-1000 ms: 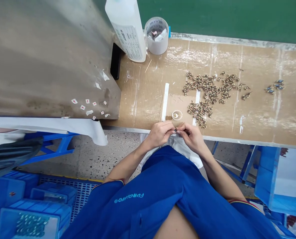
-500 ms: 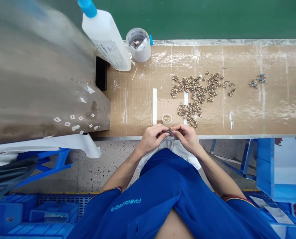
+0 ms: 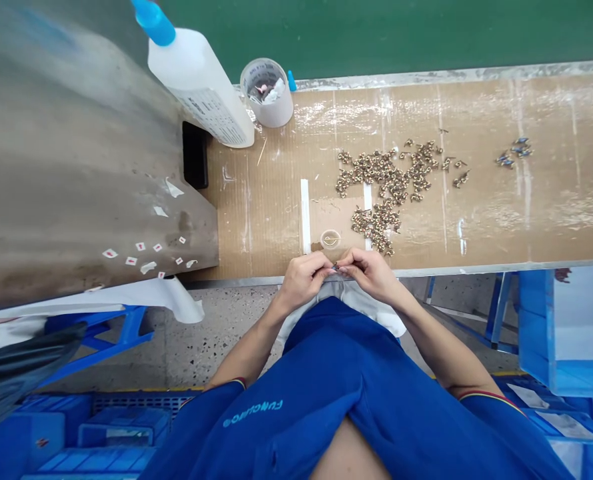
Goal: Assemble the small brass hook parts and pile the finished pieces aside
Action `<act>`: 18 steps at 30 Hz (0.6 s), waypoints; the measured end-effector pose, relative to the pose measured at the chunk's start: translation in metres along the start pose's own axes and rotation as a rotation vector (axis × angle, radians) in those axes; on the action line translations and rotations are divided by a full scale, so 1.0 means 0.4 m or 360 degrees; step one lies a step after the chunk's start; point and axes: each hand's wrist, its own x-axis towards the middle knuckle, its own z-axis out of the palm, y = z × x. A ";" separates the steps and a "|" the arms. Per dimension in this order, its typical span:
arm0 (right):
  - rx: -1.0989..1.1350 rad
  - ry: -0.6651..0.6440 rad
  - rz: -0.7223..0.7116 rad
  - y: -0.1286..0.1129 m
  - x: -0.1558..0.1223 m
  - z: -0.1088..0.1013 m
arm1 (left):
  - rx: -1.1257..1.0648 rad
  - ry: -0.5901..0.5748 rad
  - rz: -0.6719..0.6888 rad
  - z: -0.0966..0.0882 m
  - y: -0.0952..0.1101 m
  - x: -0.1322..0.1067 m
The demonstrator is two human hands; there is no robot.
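At the table's front edge, my left hand [image 3: 304, 279] and my right hand [image 3: 367, 272] meet with thumbs and forefingers pinched. Between the fingertips is a small metal piece [image 3: 335, 266] with a bluish part, mostly covered by the fingers. Just beyond my hands sits a small round clear dish [image 3: 331, 239] with a thin stick lying across it. Right of the dish, a spread pile of small brass-coloured metal pieces [image 3: 376, 223] covers part of the cardboard. Farther right lie several similar pieces with blue parts [image 3: 514, 153].
A white bottle [image 3: 201, 87] with a blue cap and a tape roll [image 3: 276, 115] holding scraps stand at the back left. A wooden toothpick [image 3: 261, 152] lies near them. To the left is a metal surface [image 3: 76, 167] with small stickers. Blue crates [image 3: 534, 333] stand lower right.
The camera view has shifted and turned slightly. My hands keep their pinch on the small piece at the table edge, with the fingertips a little shifted.
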 end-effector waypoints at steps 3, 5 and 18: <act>-0.0036 -0.0042 0.0006 -0.003 0.000 0.002 | 0.0018 -0.0011 0.0034 0.000 -0.003 0.000; -0.0073 -0.0030 -0.0010 -0.002 0.000 0.007 | 0.0007 -0.0012 0.0055 -0.001 -0.005 0.001; 0.0279 -0.0021 0.0066 -0.002 0.006 0.033 | -0.0041 -0.0150 -0.0153 -0.034 0.006 0.007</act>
